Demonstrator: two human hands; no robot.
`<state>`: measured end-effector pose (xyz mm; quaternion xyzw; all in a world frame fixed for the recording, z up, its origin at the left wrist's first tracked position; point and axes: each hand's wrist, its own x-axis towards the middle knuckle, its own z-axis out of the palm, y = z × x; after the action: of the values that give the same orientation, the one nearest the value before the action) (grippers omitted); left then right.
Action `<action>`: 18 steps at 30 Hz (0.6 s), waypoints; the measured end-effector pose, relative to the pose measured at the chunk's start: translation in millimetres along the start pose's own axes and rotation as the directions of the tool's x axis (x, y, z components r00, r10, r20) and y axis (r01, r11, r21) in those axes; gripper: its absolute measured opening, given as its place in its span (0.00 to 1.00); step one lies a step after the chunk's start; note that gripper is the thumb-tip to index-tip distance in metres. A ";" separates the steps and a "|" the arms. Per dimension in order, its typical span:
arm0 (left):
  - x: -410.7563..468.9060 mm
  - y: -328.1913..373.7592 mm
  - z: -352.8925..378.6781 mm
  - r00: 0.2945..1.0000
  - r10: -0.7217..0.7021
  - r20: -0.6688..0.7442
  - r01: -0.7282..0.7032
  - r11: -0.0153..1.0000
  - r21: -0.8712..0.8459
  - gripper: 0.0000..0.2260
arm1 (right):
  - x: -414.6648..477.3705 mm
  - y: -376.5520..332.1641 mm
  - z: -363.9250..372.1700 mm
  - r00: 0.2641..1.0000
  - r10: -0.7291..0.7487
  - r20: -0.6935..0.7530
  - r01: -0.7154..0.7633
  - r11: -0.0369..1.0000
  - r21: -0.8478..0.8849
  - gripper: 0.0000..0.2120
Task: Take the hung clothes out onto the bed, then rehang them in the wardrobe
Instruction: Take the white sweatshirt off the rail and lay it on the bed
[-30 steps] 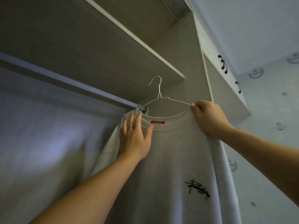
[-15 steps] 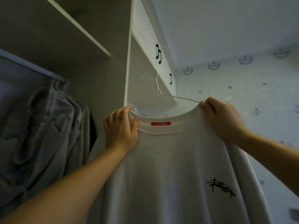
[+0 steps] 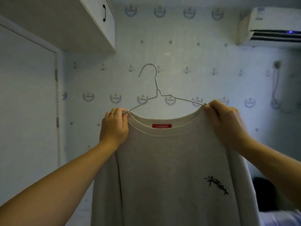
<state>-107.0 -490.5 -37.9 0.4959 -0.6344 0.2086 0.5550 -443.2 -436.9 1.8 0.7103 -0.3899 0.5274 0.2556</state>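
A light grey sweatshirt [image 3: 162, 168] with a red neck label and a small black chest print hangs on a white wire hanger [image 3: 157, 88], held up in the air in front of me. My left hand [image 3: 114, 126] grips the left shoulder of the sweatshirt and the hanger arm under it. My right hand [image 3: 226, 123] grips the right shoulder the same way. The hanger's hook is free and points up, hooked on nothing. The wardrobe rail and the bed surface are out of view.
A white upper cabinet [image 3: 68, 23] with a black handle juts out at top left above a door [image 3: 27, 103]. Patterned wallpaper lies straight ahead. An air conditioner [image 3: 273, 25] is mounted at top right. Something dark [image 3: 267, 198] lies at lower right.
The view has swung right, away from the wardrobe and its hanging jeans, to the wallpapered wall. Both hands carried the sweatshirt on its hanger off the rail area and keep their grip.
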 end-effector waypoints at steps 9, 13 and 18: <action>-73.4 -6.4 189.5 0.972 0.071 0.225 -0.029 0.982 -0.187 0.14 | -128.5 102.5 29.3 0.968 0.210 0.137 -0.183 0.966 -0.184 0.13; -96.7 -11.1 268.8 0.948 0.116 0.297 -0.023 0.954 -0.300 0.12 | -175.0 136.3 49.8 0.925 0.322 0.200 -0.287 0.940 -0.186 0.17; -130.1 -23.3 357.9 0.893 0.149 0.425 0.034 0.919 -0.394 0.13 | -228.7 159.5 80.5 0.815 0.522 0.251 -0.470 0.849 -0.242 0.17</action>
<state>-278.9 -740.3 -269.4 0.3901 -0.7882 -0.0250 0.4753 -562.2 -524.4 -248.0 0.6325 -0.6402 0.4235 0.1042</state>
